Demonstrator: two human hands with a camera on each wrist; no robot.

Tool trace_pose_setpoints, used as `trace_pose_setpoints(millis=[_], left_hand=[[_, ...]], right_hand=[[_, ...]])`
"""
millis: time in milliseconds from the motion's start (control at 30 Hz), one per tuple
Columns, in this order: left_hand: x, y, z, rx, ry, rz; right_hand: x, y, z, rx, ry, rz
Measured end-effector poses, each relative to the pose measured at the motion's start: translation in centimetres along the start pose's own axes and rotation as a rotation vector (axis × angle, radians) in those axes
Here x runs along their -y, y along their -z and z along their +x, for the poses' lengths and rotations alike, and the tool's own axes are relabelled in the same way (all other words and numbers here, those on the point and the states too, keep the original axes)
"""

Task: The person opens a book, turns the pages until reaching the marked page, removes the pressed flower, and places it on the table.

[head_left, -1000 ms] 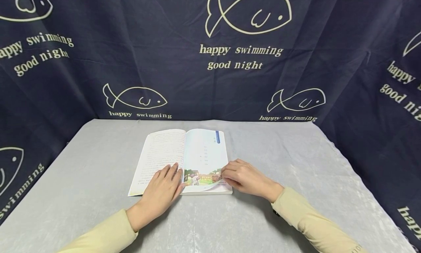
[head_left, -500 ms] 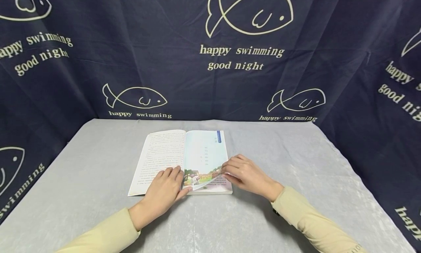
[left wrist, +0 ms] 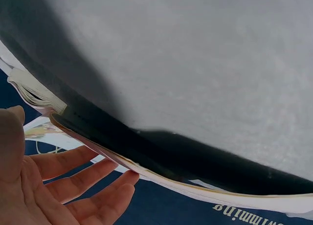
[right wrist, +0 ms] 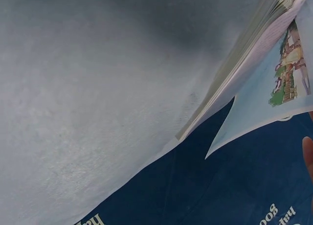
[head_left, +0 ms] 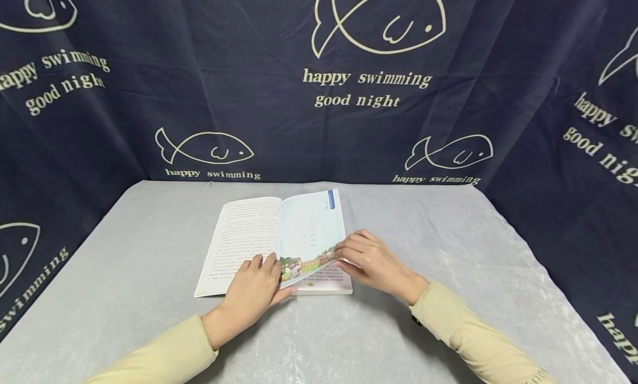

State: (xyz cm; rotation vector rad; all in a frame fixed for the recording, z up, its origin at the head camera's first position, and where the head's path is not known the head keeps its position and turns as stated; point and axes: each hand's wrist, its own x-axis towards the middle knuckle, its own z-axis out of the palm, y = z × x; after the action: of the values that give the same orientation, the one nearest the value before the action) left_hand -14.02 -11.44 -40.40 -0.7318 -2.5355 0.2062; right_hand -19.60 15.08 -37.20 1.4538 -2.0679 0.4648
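- Sleeves [head_left: 164, 351], pale yellow, reach in from btm left & btm right; small dark item [head_left: 416, 320] peeks out under R cuff.
- Left hand [head_left: 249, 292]: fingers straight, slightly spread, resting on btm part of left pg [head_left: 244, 223]; thumb stretched out at btm edge nr spine.
- Right hand [head_left: 374, 262]: fingers bent, fingertips & thumb pinching right edge of picture pg [head_left: 306, 223], lower part; R wrist cam catches only a sliver of this hand.
- Book [head_left: 324, 287]: lies open on table [head_left: 448, 234], a bit left of centre, btwn hands, spine pointing away from person. Left pg has small print, too tiny to read.
- Picture pg: pale blue w/ trees & bldgs along btm, dark blue tab top right; raised & curved, partly uncovering text pg [head_left: 326, 276] underneath.
- Table: grey cloth, arm shadows on it.
- Backdrop [head_left: 279, 96]: navy fabric, pale fish outlines, "happy swimming good night" lettering.
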Motion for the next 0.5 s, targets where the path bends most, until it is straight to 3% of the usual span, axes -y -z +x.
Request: trace_pose_setpoints(millis=[300, 500], left_hand=[[0.06, -0.12, -0.06, -0.012, 0.009, -0.014], [0.09, -0.09, -0.23, 0.05, 0.035, -0.07]], right_hand=[[0.08, 0.08, 0.16, -0.009, -0.014, 0.0], [0.0, 0.17, 0.01, -0.02, -0.045, 0.006]])
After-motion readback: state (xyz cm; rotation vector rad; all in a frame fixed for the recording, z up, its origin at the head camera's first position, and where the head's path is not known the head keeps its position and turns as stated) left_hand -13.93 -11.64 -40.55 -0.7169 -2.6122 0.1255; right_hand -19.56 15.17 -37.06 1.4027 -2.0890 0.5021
